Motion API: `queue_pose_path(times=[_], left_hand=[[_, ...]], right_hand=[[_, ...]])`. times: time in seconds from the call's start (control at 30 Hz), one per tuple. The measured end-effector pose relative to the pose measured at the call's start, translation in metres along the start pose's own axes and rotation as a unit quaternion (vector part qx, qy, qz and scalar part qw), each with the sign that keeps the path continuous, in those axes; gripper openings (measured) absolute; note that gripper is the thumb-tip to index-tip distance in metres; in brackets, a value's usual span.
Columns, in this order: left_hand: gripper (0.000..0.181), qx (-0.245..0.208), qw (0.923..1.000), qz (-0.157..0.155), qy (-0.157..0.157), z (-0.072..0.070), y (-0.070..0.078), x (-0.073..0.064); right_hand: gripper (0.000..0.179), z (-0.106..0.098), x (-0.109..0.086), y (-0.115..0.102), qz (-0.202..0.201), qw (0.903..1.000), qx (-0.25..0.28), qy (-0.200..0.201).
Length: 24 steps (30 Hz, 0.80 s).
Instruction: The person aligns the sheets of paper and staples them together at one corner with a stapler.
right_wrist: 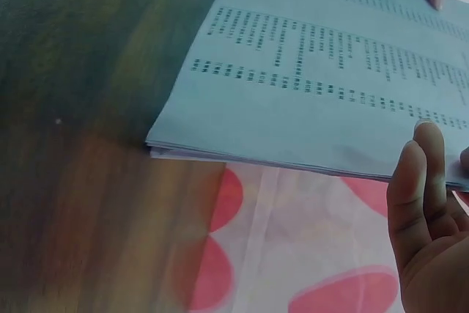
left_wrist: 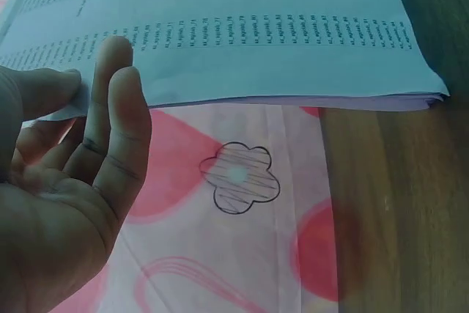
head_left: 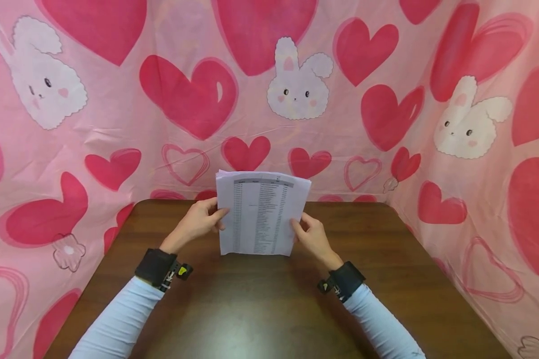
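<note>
A stack of printed paper sheets (head_left: 262,214) is held upright over the far half of the table, its printed columns facing me. My left hand (head_left: 200,218) pinches the left edge, thumb on the front face. On the opposite edge, my right hand (head_left: 312,233) grips with its thumb in front as well. In the left wrist view, the left hand (left_wrist: 80,152) has its thumb on the sheets (left_wrist: 256,71) and two fingers raised off them. The right wrist view shows part of the right hand (right_wrist: 432,232) at the edge of the stack (right_wrist: 293,122), whose layered sheets show at one corner.
The brown wooden table (head_left: 251,304) spreads beneath both arms. A pink cloth (head_left: 184,114) with hearts and rabbits hangs behind it and along both sides. Black bands with small devices sit on the left wrist (head_left: 156,268) and right wrist (head_left: 347,280).
</note>
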<state>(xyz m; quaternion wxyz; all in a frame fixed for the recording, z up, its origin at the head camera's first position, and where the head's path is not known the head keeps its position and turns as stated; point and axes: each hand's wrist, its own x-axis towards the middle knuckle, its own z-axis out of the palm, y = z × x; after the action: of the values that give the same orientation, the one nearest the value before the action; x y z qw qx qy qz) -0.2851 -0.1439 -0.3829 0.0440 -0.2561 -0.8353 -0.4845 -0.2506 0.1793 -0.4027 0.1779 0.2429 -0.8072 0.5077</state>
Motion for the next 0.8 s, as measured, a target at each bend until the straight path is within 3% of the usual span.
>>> queue_pose_path(times=[0.3, 0.4, 0.63, 0.8], left_hand=[[0.040, 0.015, 0.9999, -0.008, -0.004, -0.005, 0.005, 0.000], [0.037, 0.015, 0.9997, -0.013, -0.014, -0.004, 0.001, 0.001], [0.026, -0.047, 0.9979, -0.039, -0.020, -0.008, -0.015, 0.005], [0.023, -0.031, 0.9977, -0.056, -0.023, -0.016, -0.013, 0.004]], right_hand=[[0.021, -0.002, 0.002, -0.003, -0.015, 0.9999, 0.001, 0.002], [0.021, -0.001, 0.000, 0.000, -0.003, 1.0000, 0.001, -0.003], [0.022, 0.001, 0.001, 0.015, 0.009, 0.9999, 0.010, -0.006], [0.025, -0.006, 0.009, 0.031, 0.017, 0.9987, 0.003, -0.048]])
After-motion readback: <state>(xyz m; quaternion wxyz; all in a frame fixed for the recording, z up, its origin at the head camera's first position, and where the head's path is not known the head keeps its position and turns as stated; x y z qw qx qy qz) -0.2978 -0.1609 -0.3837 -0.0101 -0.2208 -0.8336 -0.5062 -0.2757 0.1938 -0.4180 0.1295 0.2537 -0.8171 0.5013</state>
